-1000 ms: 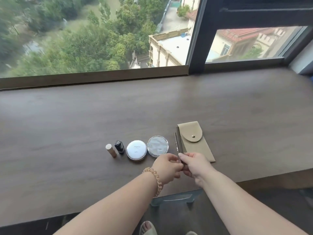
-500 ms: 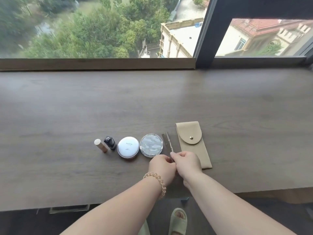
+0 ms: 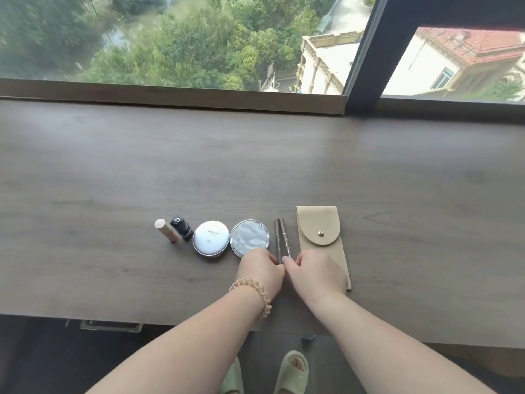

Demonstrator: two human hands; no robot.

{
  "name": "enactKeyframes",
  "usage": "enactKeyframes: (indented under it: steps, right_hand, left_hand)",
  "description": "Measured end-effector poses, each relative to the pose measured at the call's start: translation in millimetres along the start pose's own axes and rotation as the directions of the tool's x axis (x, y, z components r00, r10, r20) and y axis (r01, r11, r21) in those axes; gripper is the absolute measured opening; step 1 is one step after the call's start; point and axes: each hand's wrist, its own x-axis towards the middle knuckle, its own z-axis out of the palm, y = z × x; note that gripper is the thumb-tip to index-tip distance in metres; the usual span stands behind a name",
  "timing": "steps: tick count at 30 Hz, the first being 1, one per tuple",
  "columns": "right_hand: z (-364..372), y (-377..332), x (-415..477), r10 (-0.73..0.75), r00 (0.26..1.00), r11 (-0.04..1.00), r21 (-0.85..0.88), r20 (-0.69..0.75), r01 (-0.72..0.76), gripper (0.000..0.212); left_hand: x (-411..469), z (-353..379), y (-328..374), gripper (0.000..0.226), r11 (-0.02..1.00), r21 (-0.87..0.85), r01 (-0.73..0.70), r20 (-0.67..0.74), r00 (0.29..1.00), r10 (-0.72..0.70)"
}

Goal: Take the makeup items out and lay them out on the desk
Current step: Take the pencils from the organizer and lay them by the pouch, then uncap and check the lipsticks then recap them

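nearest me, my two forearms run up from the bottom edge, and i can see slippered feet [image 3: 292, 373] on the floor below the desk [image 3: 113, 280] lip. my left hand [image 3: 260, 270], with a coiled hair tie [image 3: 252, 294] on the wrist, and my right hand [image 3: 316, 273] meet at the near ends of two thin metallic pencils [image 3: 282, 237] lying side by side. the fingers of both hands are curled in narrow, tips pinched around the pencil ends; whether they grip or just nudge them straight, i cannot tell, since the knuckles hide the contact.

the right hand sits over the lower part of the tan pouch [image 3: 319, 228], which lies flat just right of the pencils, its flap snapped down. left of the pencils, in a neat row: a silver patterned compact [image 3: 249, 237], touching or nearly touching a white compact [image 3: 211, 237], then a small dark bottle [image 3: 181, 227] and a beige tube [image 3: 166, 230].

i'd judge the task close to finished: six items are out and lined up, the pouch looks flat and empty, though i can't see inside. what's left seems only squaring the pencils and letting go.

beyond the row the desk runs bare to the window sill [image 3: 170, 95].
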Motion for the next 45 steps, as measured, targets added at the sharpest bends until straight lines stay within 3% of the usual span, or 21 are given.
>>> enactKeyframes:
  steps: [5,11,17,23,30,33,36,45]
  right_hand:
    - [1,0,0,-0.045,0.998,0.998,-0.037,0.038,0.046,0.037]
    - [-2,3,-3,-0.087,0.993,0.996,-0.025,0.08,0.089,0.025]
    - [-12,-3,-10,-0.177,0.984,0.984,0.016,0.015,0.177,0.023]
    - [-11,-47,-26,-0.361,0.929,0.929,0.052,-0.077,0.366,0.021]
    - [2,-106,-44,-0.48,0.872,0.87,0.077,-0.1,0.488,0.014]
    - [13,-134,-37,-0.507,0.861,0.855,0.096,-0.05,0.509,0.029]
    - [24,-166,-36,-0.475,0.877,0.874,0.082,-0.073,0.48,0.043]
    - [50,-206,-21,-0.24,0.965,0.97,0.017,-0.11,0.243,0.049]
  left_hand:
    - [-3,3,-2,0.019,1.0,-0.004,0.023,-0.078,0.997,-0.024]
    - [-12,1,-5,0.031,1.0,0.007,0.018,-0.049,0.999,-0.018]
    - [-29,-27,-12,0.031,1.0,-0.014,-0.004,-0.159,0.987,0.001]
    - [-52,-72,-33,0.019,0.991,-0.129,-0.02,-0.315,0.949,-0.022]
    - [-58,-129,-76,0.018,0.973,-0.225,-0.053,-0.353,0.935,-0.031]
    - [-54,-156,-92,0.021,0.972,-0.207,-0.109,-0.36,0.932,0.028]
    - [-46,-189,-110,0.023,0.972,-0.161,-0.174,-0.344,0.932,0.11]
    - [-22,-235,-159,0.043,0.95,-0.13,-0.283,-0.239,0.939,0.247]
